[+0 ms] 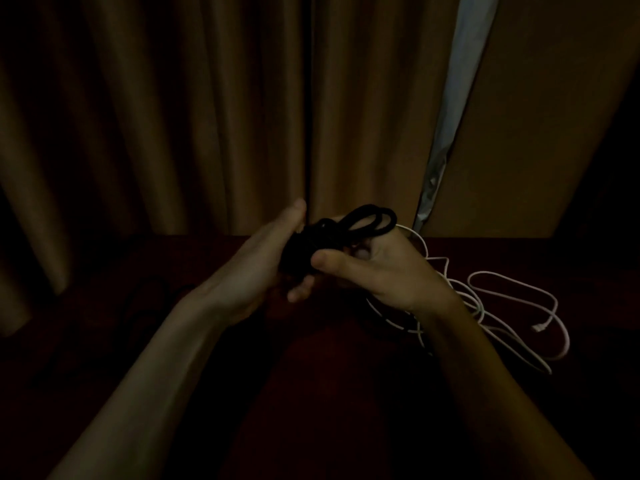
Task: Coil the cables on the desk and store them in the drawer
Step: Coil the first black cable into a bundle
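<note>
Black cable [367, 220] is gripped above the desk [311, 375] by the left hand [256, 268], its loops pinched by the right hand [377, 271]. Loosened, it could be sprung apart onto white cables [519, 306] at right.

Bare forearms reaching forward from lower frame, hands meeting at centre. Left hand [254, 268] cupping black cable bundle [367, 220], thumb pointing up, fingers curling beneath. Right hand [377, 271] gripping same bundle, thumb pressing across toward left palm.
</note>
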Action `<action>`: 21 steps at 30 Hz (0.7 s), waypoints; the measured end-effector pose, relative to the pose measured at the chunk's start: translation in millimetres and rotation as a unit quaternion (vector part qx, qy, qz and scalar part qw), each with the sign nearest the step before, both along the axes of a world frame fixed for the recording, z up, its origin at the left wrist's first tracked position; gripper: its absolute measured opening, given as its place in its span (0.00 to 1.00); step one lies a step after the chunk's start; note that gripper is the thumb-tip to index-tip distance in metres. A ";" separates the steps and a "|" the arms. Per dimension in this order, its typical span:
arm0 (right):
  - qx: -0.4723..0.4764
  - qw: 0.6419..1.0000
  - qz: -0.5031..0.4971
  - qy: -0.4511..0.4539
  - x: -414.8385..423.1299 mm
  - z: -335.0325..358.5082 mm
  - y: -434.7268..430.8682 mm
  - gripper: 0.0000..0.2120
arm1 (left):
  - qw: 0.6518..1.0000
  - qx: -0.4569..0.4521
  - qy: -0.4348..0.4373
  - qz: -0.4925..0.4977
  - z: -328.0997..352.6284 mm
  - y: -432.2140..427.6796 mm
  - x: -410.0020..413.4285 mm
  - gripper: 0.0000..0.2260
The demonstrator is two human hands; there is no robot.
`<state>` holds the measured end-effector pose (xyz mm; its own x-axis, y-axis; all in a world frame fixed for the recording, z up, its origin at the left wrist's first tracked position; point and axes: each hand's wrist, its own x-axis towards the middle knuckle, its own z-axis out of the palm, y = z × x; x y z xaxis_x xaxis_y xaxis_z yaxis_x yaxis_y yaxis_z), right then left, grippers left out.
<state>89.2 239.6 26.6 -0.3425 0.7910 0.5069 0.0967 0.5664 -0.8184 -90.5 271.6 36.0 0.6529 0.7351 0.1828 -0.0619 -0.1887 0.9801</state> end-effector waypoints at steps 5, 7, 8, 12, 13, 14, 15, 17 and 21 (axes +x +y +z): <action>-0.031 0.998 -0.020 0.043 -3.2 -8.1 1.6 0.05 | 0.965 0.216 0.098 0.108 -5.5 9.2 -11.0 0.19; -0.049 0.997 -0.027 0.049 -2.9 -11.0 4.5 0.03 | 0.947 0.277 0.134 0.092 -2.7 10.0 -19.3 0.17; -0.072 0.994 -0.031 0.075 -3.2 -11.0 5.4 0.04 | 0.940 0.300 0.141 0.082 -0.8 9.3 -22.2 0.19; -0.109 0.983 -0.004 0.146 -4.8 -12.1 10.5 0.09 | 0.884 0.427 0.157 0.102 -0.8 10.0 -21.1 0.31; -0.110 0.984 -0.009 0.141 -6.0 -12.2 11.4 0.10 | 0.858 0.474 0.164 0.109 -1.9 10.7 -19.8 0.30; -0.113 0.984 -0.016 0.137 -7.4 -11.7 11.0 0.11 | 0.831 0.515 0.174 0.115 -2.7 11.1 -19.1 0.29; -0.116 0.983 -0.027 0.137 -8.4 -11.3 10.3 0.13 | 0.808 0.546 0.183 0.123 -2.9 11.7 -18.8 0.27; -0.116 0.983 -0.058 0.131 -9.3 -9.0 7.1 0.15 | 0.785 0.574 0.184 0.143 -3.3 11.9 -17.7 0.24; -0.107 0.985 -0.103 0.090 -9.9 -8.4 7.9 0.21 | 0.791 0.570 0.151 0.166 -7.5 12.4 -13.1 0.22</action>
<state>79.3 247.5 18.2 -0.0831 0.9300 0.3581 0.0342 0.3618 -0.9316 -103.5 284.0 28.5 0.5994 0.3448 0.7224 0.3799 -0.9169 0.1224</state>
